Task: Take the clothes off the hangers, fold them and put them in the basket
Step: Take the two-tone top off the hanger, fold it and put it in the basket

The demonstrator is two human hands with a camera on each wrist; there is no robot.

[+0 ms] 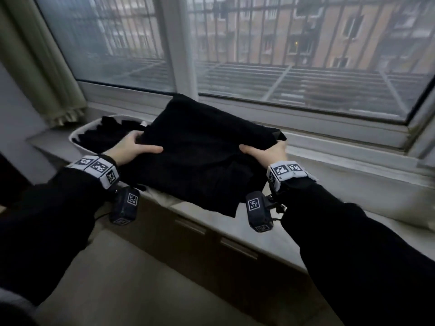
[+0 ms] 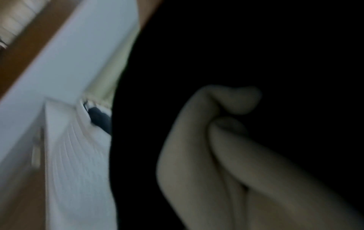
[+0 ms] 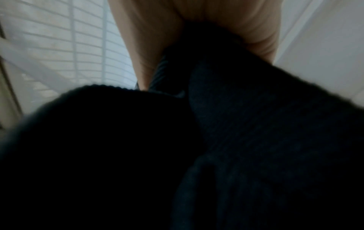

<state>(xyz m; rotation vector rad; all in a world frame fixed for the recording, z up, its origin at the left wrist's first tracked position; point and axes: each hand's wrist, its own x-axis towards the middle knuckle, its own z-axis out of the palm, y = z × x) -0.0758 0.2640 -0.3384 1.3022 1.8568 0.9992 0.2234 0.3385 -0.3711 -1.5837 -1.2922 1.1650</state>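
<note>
A folded black knit garment (image 1: 200,151) is held up just above the window ledge, its near edge hanging lower. My left hand (image 1: 134,147) grips its left side, thumb on top and fingers underneath. My right hand (image 1: 266,151) grips the right side the same way. The left wrist view shows curled fingers (image 2: 226,140) against the black garment (image 2: 295,62). In the right wrist view the black garment (image 3: 256,140) is bunched in my right hand (image 3: 157,38). A white basket (image 1: 77,135) sits on the ledge to the left, with dark clothes (image 1: 106,132) lying in it.
The grey stone ledge (image 1: 329,175) runs along under the window (image 1: 282,55), with cabinet fronts (image 1: 211,245) below it. A pale curtain (image 1: 44,67) hangs at the far left beside the basket. A light cloth (image 1: 409,208) lies on the ledge at the right.
</note>
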